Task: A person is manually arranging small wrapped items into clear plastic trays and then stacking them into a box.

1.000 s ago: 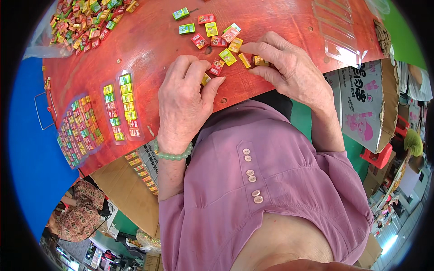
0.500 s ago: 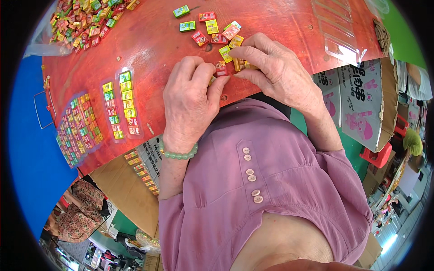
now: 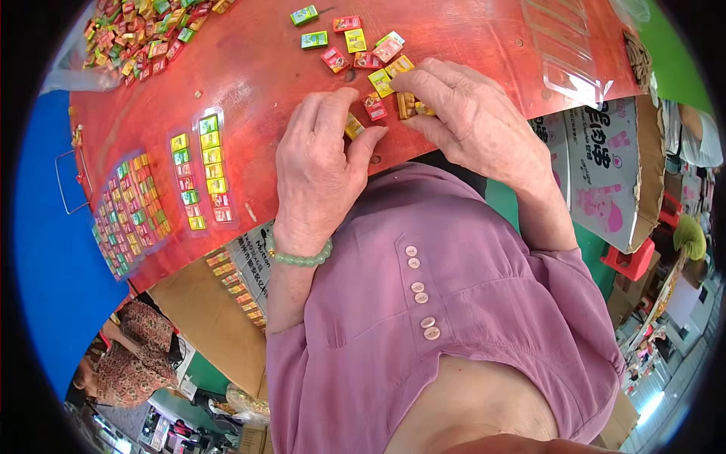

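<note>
Over the red table my left hand (image 3: 318, 163) is curled, with a small yellow box (image 3: 353, 127) between its fingers and thumb. My right hand (image 3: 476, 125) bends around small yellow-orange boxes (image 3: 406, 105), partly hidden under its fingers. Between the hands lies a small red box (image 3: 374, 107). Just above it a yellow box (image 3: 380, 83) rests near my right fingertips, and another yellow box (image 3: 399, 66) is beside that. Farther off are loose red boxes (image 3: 334, 60), a yellow box (image 3: 355, 41) and green boxes (image 3: 314, 40).
Two clear trays (image 3: 215, 174) filled with small boxes lie to the left, beside a larger packed group (image 3: 132, 216). A heap of boxes (image 3: 147, 38) stands at far left. Clear plastic trays (image 3: 560, 45) lie at far right. Below the edge are cardboard cartons (image 3: 597, 178).
My hands have moved slightly apart. The red box between them shows more fully and, with the nearby yellow boxes, has shifted a little away from me. The yellow box at my left hand is more visible.
</note>
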Action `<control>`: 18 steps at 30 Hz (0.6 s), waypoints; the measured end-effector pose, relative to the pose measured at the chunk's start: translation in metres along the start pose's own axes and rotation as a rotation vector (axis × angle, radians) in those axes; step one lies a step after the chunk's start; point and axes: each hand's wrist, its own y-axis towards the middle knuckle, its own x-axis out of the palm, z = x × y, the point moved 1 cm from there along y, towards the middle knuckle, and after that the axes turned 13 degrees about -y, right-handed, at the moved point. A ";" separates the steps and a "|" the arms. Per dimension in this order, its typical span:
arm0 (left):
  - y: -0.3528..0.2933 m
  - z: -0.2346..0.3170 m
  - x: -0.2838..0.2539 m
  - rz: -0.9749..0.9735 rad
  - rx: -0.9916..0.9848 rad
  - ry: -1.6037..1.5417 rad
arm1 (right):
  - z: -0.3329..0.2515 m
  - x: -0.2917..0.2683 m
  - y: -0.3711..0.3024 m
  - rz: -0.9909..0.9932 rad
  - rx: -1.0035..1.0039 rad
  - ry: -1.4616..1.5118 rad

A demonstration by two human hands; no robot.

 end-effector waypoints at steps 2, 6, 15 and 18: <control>0.002 0.000 0.000 -0.015 0.044 0.040 | -0.002 -0.001 0.001 -0.002 0.001 -0.015; 0.005 -0.001 0.003 -0.041 0.053 0.068 | -0.003 0.002 0.004 0.029 -0.059 -0.013; 0.002 -0.001 -0.003 -0.072 0.023 0.022 | 0.001 0.007 0.003 0.031 -0.066 -0.006; 0.003 0.001 -0.002 -0.090 0.013 0.019 | -0.001 0.003 0.004 0.004 -0.023 0.023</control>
